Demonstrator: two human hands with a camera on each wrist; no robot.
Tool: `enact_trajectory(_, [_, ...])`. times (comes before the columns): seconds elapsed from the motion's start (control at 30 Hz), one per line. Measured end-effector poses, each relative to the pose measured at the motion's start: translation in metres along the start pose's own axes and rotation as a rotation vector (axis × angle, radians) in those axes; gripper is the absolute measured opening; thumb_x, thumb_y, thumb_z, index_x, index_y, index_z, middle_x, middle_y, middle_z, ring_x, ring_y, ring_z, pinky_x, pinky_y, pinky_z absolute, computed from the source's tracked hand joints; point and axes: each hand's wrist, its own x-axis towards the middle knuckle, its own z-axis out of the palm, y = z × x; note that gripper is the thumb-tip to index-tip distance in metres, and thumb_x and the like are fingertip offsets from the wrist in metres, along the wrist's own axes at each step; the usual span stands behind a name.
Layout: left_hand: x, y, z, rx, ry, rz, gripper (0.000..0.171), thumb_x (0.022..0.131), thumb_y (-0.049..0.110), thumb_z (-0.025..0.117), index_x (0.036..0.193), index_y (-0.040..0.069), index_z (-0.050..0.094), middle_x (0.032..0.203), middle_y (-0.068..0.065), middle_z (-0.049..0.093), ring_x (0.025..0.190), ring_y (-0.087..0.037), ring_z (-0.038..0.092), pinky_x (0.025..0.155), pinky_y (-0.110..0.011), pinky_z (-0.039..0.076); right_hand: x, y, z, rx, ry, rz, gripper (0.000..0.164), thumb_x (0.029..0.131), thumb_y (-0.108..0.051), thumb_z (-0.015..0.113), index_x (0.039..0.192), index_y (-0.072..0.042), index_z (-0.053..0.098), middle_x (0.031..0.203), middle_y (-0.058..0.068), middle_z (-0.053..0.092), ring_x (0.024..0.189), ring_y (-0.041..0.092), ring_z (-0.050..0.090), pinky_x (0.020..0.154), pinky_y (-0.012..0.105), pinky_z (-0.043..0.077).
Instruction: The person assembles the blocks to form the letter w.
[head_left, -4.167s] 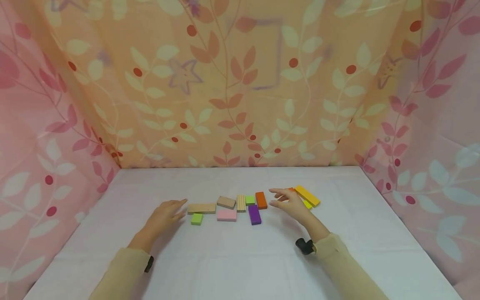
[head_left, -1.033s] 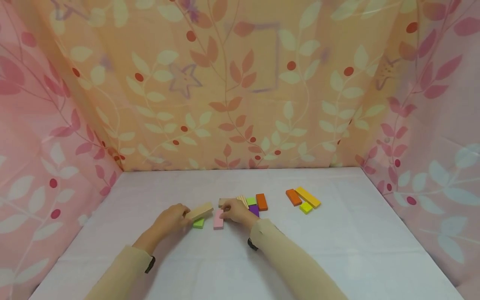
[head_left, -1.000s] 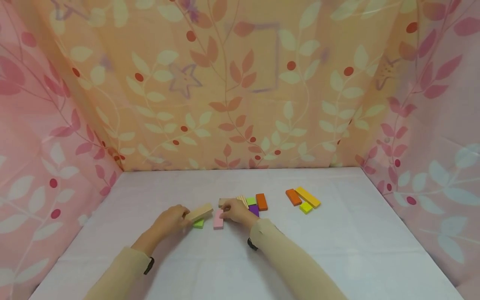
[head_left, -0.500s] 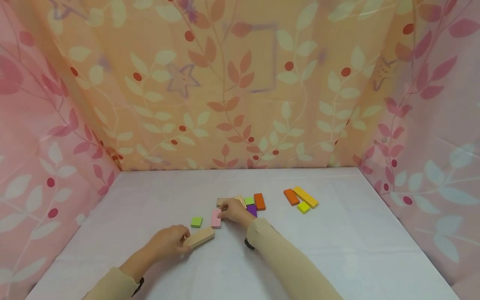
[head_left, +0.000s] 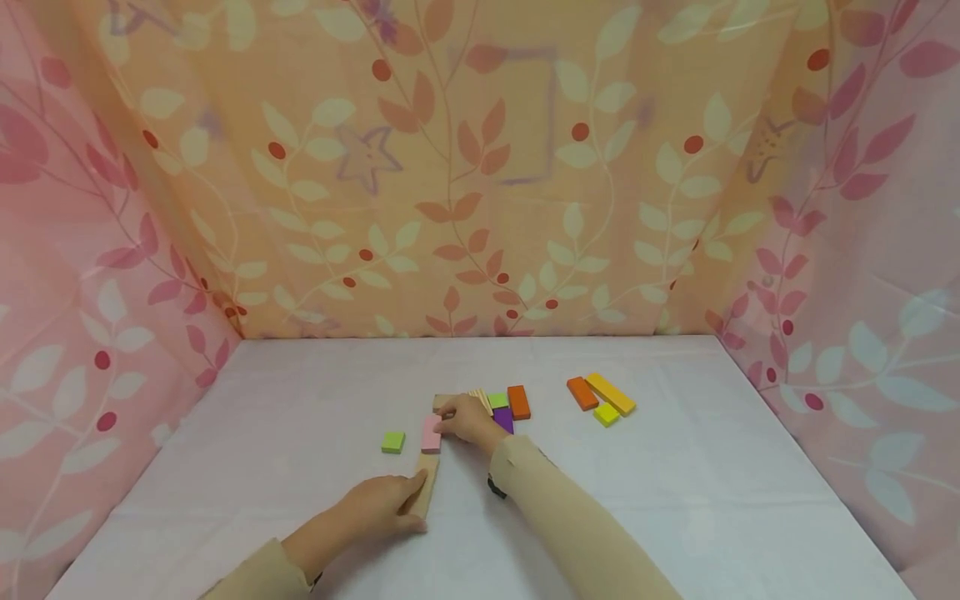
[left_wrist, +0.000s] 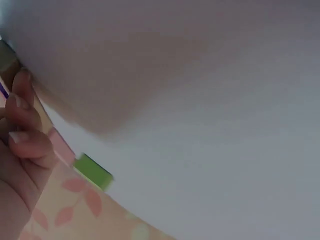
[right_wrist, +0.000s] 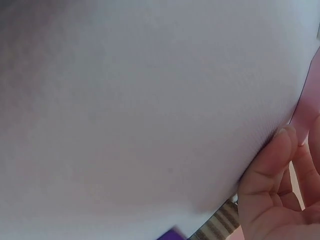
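My left hand [head_left: 378, 510] grips a long plain wooden block [head_left: 426, 483] that lies lengthwise away from me on the table. Its far end meets, or nearly meets, the near end of a pink block [head_left: 431, 434]. The pink block is pinched by my right hand [head_left: 468, 419] at its right side. Left of it, apart, lies a light green square block [head_left: 393, 442]. Partly hidden behind my right hand are a short brown block [head_left: 446, 402], a striped block [head_left: 481, 398] and a purple block [head_left: 504, 419]. In the left wrist view my fingers curl over the wooden block.
Beyond the purple block lie a second green block [head_left: 498, 401] and an orange block [head_left: 519, 402]. Farther right sit another orange block [head_left: 582, 393], a long yellow block [head_left: 611, 393] and a small yellow block [head_left: 607, 414]. Flowered cloth [head_left: 480, 167] walls the white table [head_left: 637, 500].
The right hand took hold of the pink block and turned it lengthwise. The left hand picked up the wooden block, brought it toward me past the green block, and turned it in line with the pink one.
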Motion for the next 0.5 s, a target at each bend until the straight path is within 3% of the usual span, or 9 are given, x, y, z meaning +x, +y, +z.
enact_trajectory(0.13, [0.006,0.015,0.004,0.036,0.03,-0.04,0.07,0.083,0.039,0.075,0.129,-0.011,0.055,0.086,-0.005,0.066,0.078,-0.016,0.06,0.077,-0.042,0.05,0.001,0.0,0.0,-0.002,-0.004,-0.007,0.027,0.085,-0.015,0.077,0.108,-0.002,0.074,0.116,0.012,0.065,0.109,0.024,0.057,0.093,0.04,0.046])
enact_trajectory(0.23, [0.011,0.024,0.007,0.103,0.082,-0.071,0.069,0.081,0.041,0.075,0.125,-0.01,0.058,0.093,-0.014,0.07,0.083,-0.023,0.067,0.074,-0.043,0.051,0.001,0.001,0.0,-0.011,-0.003,-0.011,0.027,0.085,-0.015,0.077,0.11,-0.004,0.074,0.119,0.013,0.065,0.11,0.023,0.056,0.093,0.039,0.046])
enact_trajectory(0.5, [0.021,0.04,0.01,0.182,0.185,-0.107,0.067,0.076,0.042,0.079,0.115,-0.01,0.062,0.059,0.0,0.053,0.054,-0.011,0.042,0.054,-0.036,0.046,0.002,-0.003,0.0,-0.138,-0.061,-0.042,0.031,0.089,-0.019,0.072,0.119,-0.011,0.071,0.131,0.01,0.061,0.13,0.027,0.047,0.107,0.041,0.034])
